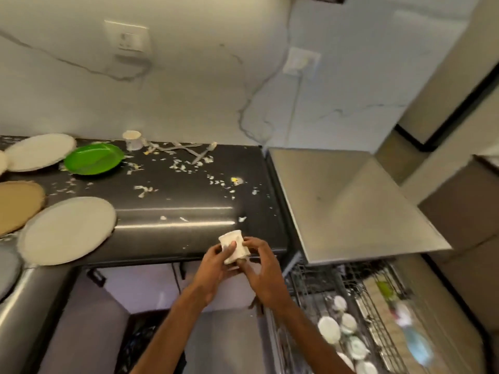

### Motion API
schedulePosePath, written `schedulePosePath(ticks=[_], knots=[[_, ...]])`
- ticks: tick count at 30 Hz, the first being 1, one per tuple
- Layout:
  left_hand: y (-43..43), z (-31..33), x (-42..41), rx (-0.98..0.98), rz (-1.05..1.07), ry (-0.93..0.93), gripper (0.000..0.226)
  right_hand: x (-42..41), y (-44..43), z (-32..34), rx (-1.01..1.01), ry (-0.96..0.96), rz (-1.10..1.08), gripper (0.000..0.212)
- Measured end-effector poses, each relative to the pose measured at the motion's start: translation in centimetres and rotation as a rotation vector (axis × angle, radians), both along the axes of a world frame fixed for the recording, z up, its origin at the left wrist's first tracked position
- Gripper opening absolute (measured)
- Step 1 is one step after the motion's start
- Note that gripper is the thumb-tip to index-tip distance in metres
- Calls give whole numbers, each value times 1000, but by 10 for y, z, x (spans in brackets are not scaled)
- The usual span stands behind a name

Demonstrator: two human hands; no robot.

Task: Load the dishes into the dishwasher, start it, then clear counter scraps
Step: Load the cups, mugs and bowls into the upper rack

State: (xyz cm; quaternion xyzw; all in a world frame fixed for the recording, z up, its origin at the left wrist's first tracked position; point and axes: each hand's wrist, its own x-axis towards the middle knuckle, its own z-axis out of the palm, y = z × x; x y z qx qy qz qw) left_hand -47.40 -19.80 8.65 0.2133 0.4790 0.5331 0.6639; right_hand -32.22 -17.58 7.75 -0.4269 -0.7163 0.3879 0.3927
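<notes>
Both hands hold a white cup just past the front edge of the dark counter. My left hand grips its lower left side, and my right hand pinches its base from the right. A second white cup stands at the back of the counter beside some cutlery. White plates, a green plate and a brown plate lie on the left. Food scraps are scattered across the counter. The dishwasher rack, lower right, is pulled out and holds several white dishes.
The steel top of the dishwasher stands level with the counter on the right. A steel sink edge is at the lower left. Wall sockets sit above the counter, with a cable hanging from the right one. Cabinets stand at the far right.
</notes>
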Motion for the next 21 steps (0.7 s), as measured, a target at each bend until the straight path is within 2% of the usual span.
schedulePosePath(ticks=[3, 8, 11, 14, 17, 21], knots=[[-9, 1, 48, -36, -35, 30, 62, 56, -12, 14, -57, -45, -38, 35], [-28, 6, 131, -42, -111, 28, 49, 146, -37, 21, -117, -17, -139, 25], [-46, 2, 179, -50, -151, 92, 43, 208, -60, 15, -171, 37, -158, 40], [-73, -9, 234, -71, -229, 152, 39, 270, -95, 6, -214, 13, -56, 58], [-110, -23, 286, -112, -294, 158, 35, 320, -132, -9, -306, -48, -15, 61], [-138, -32, 340, -216, -370, 242, 35, 368, -163, -23, -375, -28, 6, 69]])
